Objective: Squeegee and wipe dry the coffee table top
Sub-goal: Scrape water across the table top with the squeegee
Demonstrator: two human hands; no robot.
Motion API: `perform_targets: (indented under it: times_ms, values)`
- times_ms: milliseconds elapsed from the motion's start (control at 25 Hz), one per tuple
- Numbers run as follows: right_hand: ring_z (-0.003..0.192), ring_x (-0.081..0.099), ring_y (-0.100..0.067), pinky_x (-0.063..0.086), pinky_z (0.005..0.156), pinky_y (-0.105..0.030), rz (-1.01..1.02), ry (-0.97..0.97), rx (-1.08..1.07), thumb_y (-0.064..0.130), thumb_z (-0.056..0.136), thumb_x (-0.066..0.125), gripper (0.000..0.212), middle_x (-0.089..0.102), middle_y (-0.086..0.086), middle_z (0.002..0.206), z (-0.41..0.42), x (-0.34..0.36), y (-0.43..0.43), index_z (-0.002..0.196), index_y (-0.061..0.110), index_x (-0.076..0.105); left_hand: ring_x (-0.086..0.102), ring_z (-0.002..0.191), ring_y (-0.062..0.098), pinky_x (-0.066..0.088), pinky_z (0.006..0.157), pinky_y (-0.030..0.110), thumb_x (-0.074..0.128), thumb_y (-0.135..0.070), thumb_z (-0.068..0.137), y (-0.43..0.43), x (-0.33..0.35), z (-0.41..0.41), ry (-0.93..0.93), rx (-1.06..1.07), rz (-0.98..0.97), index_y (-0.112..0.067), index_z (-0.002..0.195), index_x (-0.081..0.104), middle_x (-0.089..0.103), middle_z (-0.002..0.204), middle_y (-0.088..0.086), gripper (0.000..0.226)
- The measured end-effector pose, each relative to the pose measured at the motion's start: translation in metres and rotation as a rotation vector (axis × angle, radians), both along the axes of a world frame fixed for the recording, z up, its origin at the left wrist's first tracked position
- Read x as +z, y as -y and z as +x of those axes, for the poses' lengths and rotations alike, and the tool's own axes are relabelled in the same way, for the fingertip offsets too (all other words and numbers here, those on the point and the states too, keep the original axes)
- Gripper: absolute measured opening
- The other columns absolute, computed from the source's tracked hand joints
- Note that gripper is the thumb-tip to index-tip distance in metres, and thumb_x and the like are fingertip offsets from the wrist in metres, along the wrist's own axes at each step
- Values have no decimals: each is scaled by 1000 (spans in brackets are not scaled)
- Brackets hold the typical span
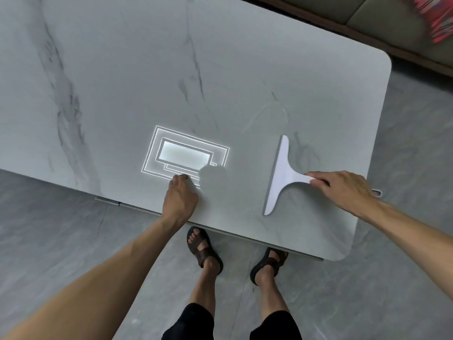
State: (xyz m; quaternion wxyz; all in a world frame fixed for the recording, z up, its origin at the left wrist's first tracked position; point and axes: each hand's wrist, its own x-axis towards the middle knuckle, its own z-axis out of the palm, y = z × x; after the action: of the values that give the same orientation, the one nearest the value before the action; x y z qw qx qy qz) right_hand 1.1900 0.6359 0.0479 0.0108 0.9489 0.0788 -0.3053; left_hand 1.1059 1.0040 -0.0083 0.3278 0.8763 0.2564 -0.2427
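Grey marble-look coffee table top (122, 82) is filling most of the view, sitting on a grey tiled floor (49, 229). The squeegee (282, 173) is lying on the top near the right end, close to the front edge, with the blade running front-to-back and the handle pointing right.

The right hand (343, 190) is gripping the handle, fingers wrapped over it and the hanging loop (377, 192) poking out behind the palm. The left hand (180, 197) is bracing on the top by the front edge with fingers bent and tips down. I can't tell whether it's holding anything; a pale cloth would blend in.

Looks like a stroke is starting or in progress. To do it well:
- keep the blade edge in full contact, handle tilted low
- use even pressure and one straight pull per lane
- overlap the lanes
- run the water off an edge, not back into the middle

Faint wet streaks (267, 116) are showing just beyond the blade, so that patch likely needs a pass.

A ceiling-light reflection (183, 155) is glaring near the left hand and could be masking film there. A sofa (367, 15) with a red cushion (438, 18) is sitting near the far right corner, so avoid pushing water off that side. The sandalled feet (203, 249) are partly under the front edge, so runoff there is landing on toes.
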Motion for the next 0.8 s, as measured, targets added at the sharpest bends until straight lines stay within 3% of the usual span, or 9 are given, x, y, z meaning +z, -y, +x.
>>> perform_targets:
  times_ms: [120, 200, 280, 480, 800]
  values:
    - [103, 65, -23, 45, 72, -33, -6, 21, -27, 48, 99, 41, 32, 71, 9, 115, -14, 16, 10, 126, 52, 56, 52, 116, 31, 41, 94, 36, 50, -7, 86, 2, 3, 1, -11, -20, -26, -7, 129, 46, 54, 129, 12, 44]
    - [108, 64, -19, 49, 80, -34, 48, 8, -27, 50, 98, 42, 32, 68, 13, 122, -31, 23, -5, 127, 53, 54, 53, 117, 32, 41, 91, 33, 51, -8, 86, 3, 8, 0, -15, -22, -37, -8, 134, 43, 55, 131, 12, 48]
    - [109, 64, -15, 49, 86, -32, 143, -44, 46, 53, 97, 42, 34, 66, 16, 124, -51, 20, -35, 129, 54, 52, 53, 117, 33, 41, 89, 32, 52, -8, 86, 4, 12, -4, -26, -24, -53, -9, 136, 41, 54, 134, 12, 51]
    - [100, 64, -18, 39, 72, -28, 254, -190, 325, 51, 97, 43, 36, 69, 7, 108, -90, -18, -109, 132, 52, 50, 54, 113, 34, 42, 88, 35, 52, -5, 85, 7, 11, -23, -82, -83, -28, -7, 134, 40, 52, 132, 15, 50]
    - [109, 61, -17, 44, 82, -32, 14, -131, 108, 49, 99, 39, 34, 67, 9, 115, -64, 2, 6, 131, 53, 50, 54, 112, 34, 44, 91, 39, 52, -5, 85, 22, 6, -26, -112, -174, -20, -5, 131, 43, 49, 132, 14, 47]
